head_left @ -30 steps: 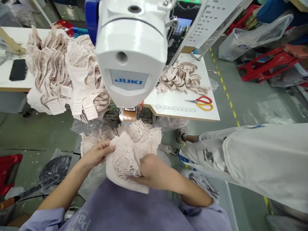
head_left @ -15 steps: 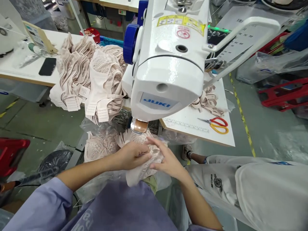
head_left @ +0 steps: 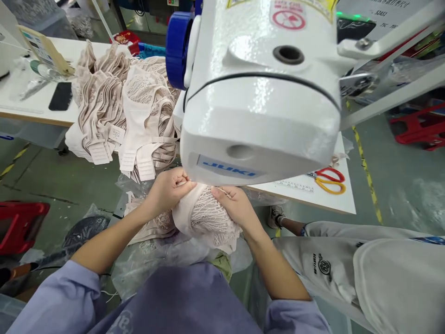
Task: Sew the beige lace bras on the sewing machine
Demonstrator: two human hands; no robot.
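Note:
A beige lace bra (head_left: 212,215) is stretched between my two hands, just below the head of a white sewing machine (head_left: 257,125). My left hand (head_left: 173,185) pinches its upper left edge between thumb and fingers. With the fingers curled, my right hand (head_left: 233,202) grips the edge on the other side. The lace cup hangs toward my lap, its outer side up. The machine head hides the needle area and part of the fingertips. Left of the bra, another piece of beige lace (head_left: 153,227) lies partly under my left forearm.
Stacked beige bras (head_left: 149,116) lie on the left table beside a black phone (head_left: 60,96). Scissors with red and yellow handles (head_left: 328,181) and a ruler (head_left: 294,186) rest on the right table. A person in light trousers (head_left: 323,250) is close on my right.
Both hands have moved up toward the machine and apart, spreading the bra, which was bunched between them. My right fingers have closed on its edge. The view has moved nearer the machine head.

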